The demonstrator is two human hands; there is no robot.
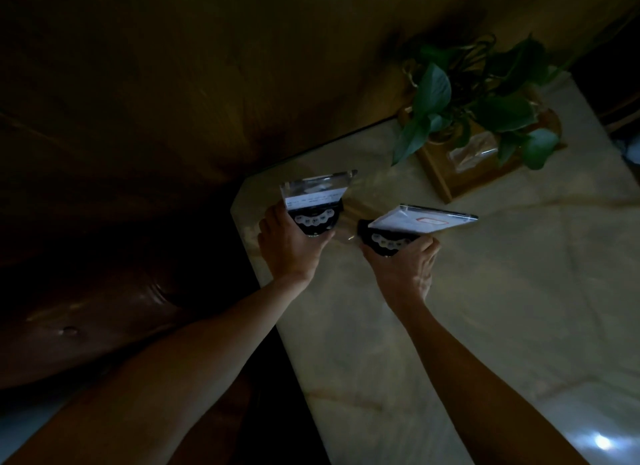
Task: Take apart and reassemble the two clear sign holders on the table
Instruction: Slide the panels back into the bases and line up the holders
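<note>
Two clear sign holders with paper inserts are held near the far left corner of a pale marble table (485, 309). My left hand (289, 246) grips the left sign holder (313, 201) from below; its clear panel stands nearly upright, with a dark printed band at the bottom. My right hand (403, 270) grips the right sign holder (420, 220), which is tilted almost flat, its white insert facing up and pointing right. The two holders are apart, with a small gap between them. The scene is dim.
A green leafy plant (481, 94) in a wooden box (446, 174) stands at the back of the table, just beyond the right holder. The table's left edge (263, 291) drops off to a dark brown leather seat (86, 319). A wooden wall runs behind.
</note>
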